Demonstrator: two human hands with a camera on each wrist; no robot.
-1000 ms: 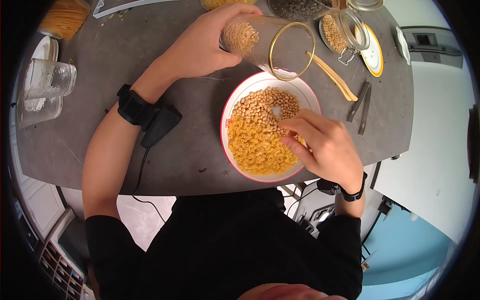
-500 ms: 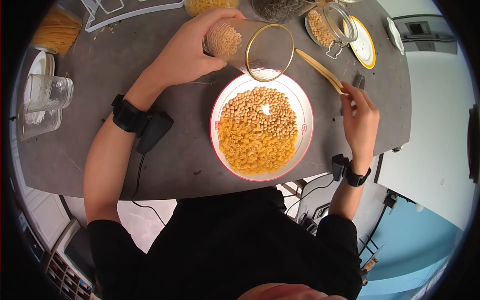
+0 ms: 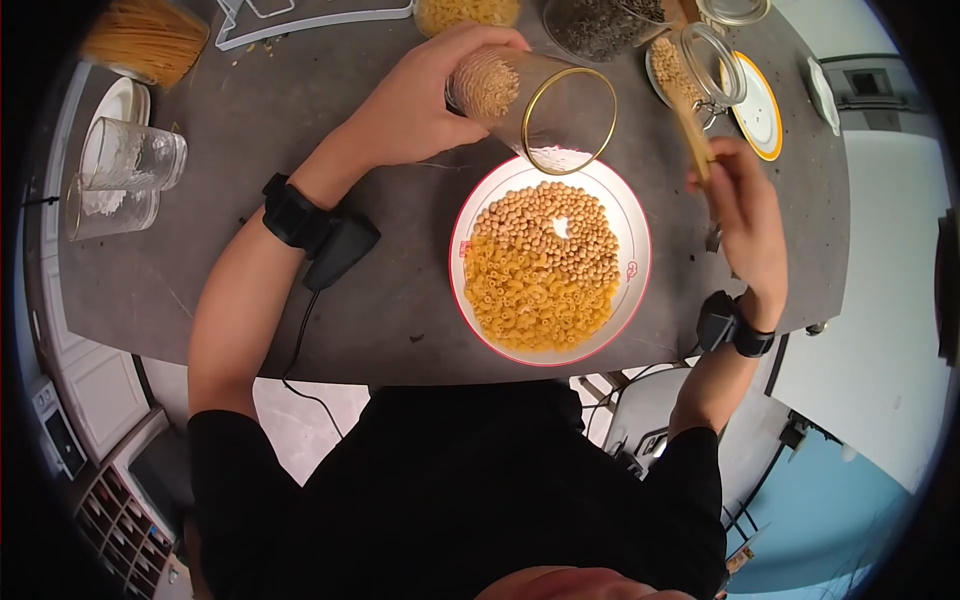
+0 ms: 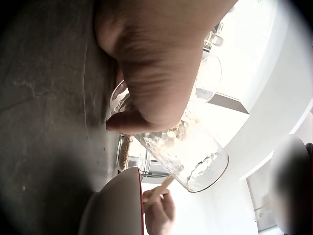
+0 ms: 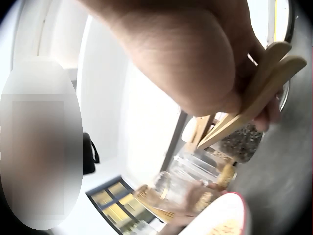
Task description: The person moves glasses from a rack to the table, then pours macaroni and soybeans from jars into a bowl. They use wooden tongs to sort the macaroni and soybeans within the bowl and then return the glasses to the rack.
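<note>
My left hand (image 3: 425, 105) grips a clear textured glass (image 3: 570, 115) with a gold rim. The glass lies tilted on its side, mouth toward the bowl, with pale beans (image 3: 488, 88) in its base end. Just below its mouth is a white bowl (image 3: 637, 235) with a red rim. Beans (image 3: 590, 225) fill the bowl's far half and elbow macaroni (image 3: 540, 310) the near half. To the right of the bowl, my right hand (image 3: 750, 215) holds wooden tongs (image 3: 688, 125). In the right wrist view the two wooden arms of the tongs (image 5: 254, 107) show beneath the fingers.
A clip-top jar (image 3: 720, 70) of beans lies behind the tongs, beside a yellow-rimmed plate (image 3: 768, 105). At the back stand jars of pasta (image 3: 465, 14) and dark dried bits (image 3: 600, 30). Glasses (image 3: 135, 155) and a spaghetti jar (image 3: 145, 42) are on the left.
My right hand has left the bowl, moved right and picked the wooden tongs up off the table. My left hand still holds the tilted glass over the bowl's far edge.
</note>
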